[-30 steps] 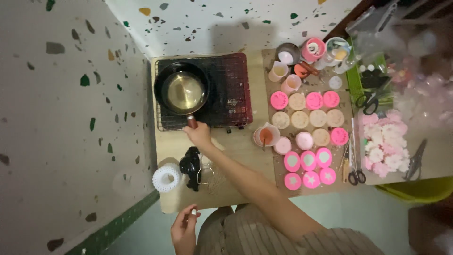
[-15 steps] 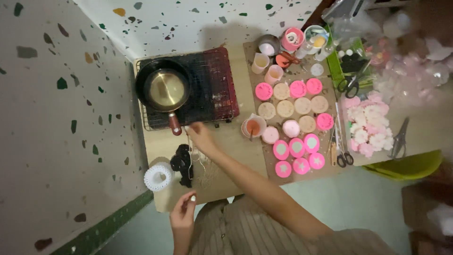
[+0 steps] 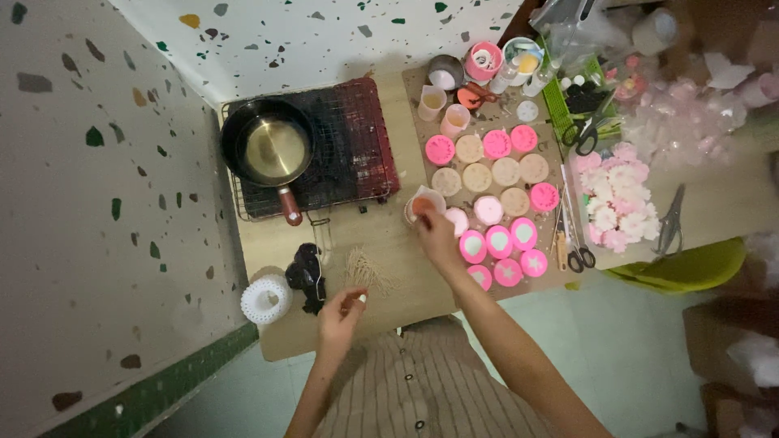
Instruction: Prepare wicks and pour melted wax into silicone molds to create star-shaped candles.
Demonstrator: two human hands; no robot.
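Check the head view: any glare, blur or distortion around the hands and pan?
Head view: wide-angle lens, wall lines bow outward toward the corners; a bright glare patch sits in the pan; right hand at the cup is slightly soft, left hand sharper; right-edge clutter is blurred and washed out; even overhead light, shadows faint.

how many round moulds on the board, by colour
bright pink moulds: 10
beige moulds: 6
pale pink moulds: 2
total: 18
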